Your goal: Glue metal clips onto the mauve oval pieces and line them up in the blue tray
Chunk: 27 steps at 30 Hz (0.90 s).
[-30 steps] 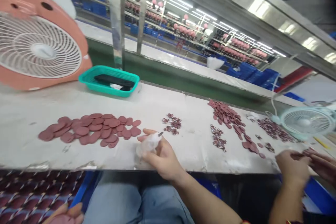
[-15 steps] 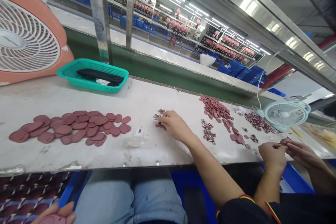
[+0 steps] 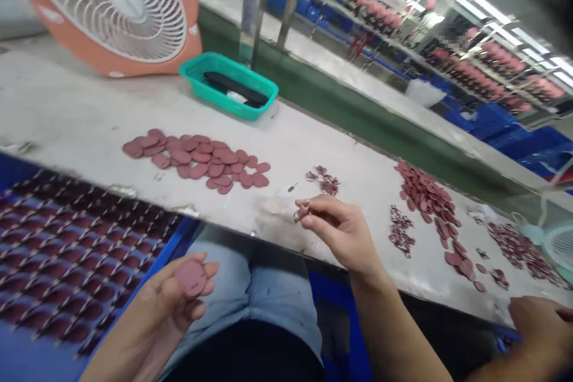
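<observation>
Left hand [image 3: 165,304] cupped, holding maroon disc [image 3: 191,279] | right hand [image 3: 340,231] pinching small piece [image 3: 302,212]

person at the bench, as seen from the room: washed denim, dark cloth, bare hands

jeans [image 3: 277,304], pale blue denim, faded over the thighs, a few small dark specks on the leg; dark cloth [image 3: 242,361] across the lap, garment type hidden; left hand [image 3: 165,304] and right hand [image 3: 340,233] ungloved; right forearm [image 3: 394,322] uncovered, sleeve out of frame.
</observation>
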Tool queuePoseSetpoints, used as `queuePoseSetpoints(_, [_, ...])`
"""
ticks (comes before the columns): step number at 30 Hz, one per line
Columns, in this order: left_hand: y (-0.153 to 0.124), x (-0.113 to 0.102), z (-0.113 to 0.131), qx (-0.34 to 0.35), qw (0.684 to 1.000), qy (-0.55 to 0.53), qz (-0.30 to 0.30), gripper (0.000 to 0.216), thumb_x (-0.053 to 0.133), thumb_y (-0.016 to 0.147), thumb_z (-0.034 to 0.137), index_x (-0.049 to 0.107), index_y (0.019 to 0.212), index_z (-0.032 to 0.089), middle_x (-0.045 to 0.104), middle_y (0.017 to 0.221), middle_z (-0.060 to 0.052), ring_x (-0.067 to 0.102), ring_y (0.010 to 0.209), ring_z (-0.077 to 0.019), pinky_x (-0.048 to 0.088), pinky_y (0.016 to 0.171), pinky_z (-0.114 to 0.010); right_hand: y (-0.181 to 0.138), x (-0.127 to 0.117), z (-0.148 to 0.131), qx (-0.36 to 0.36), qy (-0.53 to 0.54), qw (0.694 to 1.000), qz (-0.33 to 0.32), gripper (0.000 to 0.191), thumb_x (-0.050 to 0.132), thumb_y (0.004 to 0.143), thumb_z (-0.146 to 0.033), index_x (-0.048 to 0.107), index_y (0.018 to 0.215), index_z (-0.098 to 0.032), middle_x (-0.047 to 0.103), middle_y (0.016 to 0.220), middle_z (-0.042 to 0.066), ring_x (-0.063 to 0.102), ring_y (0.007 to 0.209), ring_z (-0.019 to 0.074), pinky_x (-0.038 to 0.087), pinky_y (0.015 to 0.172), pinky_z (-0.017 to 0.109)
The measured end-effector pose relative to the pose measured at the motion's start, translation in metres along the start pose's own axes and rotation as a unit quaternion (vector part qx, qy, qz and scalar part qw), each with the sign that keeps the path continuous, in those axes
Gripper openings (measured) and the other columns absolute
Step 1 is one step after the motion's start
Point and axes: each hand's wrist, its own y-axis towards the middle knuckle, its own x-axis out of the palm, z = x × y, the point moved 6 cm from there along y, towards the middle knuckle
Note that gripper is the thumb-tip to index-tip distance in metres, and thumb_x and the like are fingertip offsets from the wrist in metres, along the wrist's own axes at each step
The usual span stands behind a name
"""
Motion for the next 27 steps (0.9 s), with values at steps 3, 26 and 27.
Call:
queuePoseSetpoints(3, [-0.005,0.009,-0.008,-0.036,0.998,-0.026,0.045,0.026,0.089,0.068,0.043,0.084,0.087,0.026,0.082,0.083,0.0,0.072,0.064,-0.0113,0.054,0.054,-0.011,-0.016,0.04,-0.031,-0.01,0.154,0.985,-0.08,0.02,0.066,0.095,-0.028,0.074,0.113,-0.024,0.076,0.093,0.005,0.073,0.082,0.0155,0.061,0.073,0.03])
queuePoseSetpoints(26, [-0.017,0.03,-0.018,-0.105,0.994,-0.032,0.003,0.037,0.09,0.065,0.047,0.079,0.077,0.013,0.063,0.06,0.003,0.056,0.054,-0.0069,0.049,0.051,-0.011,-0.02,0.075,-0.073,-0.159,0.028,0.975,-0.154,0.009,0.071,0.091,-0.018,0.069,0.1,-0.019,0.078,0.089,0.001,0.071,0.078,0.0126,0.058,0.075,0.025])
queuePoseSetpoints(27, [-0.018,0.029,-0.018,-0.108,0.994,-0.03,0.007,0.038,0.09,0.064,0.047,0.079,0.078,0.013,0.063,0.061,0.003,0.056,0.054,-0.0066,0.049,0.051,-0.01,-0.02,0.075,-0.073,-0.159,0.026,0.974,-0.157,0.008,0.071,0.091,-0.018,0.069,0.099,-0.019,0.078,0.089,0.001,0.072,0.078,0.0125,0.058,0.075,0.024])
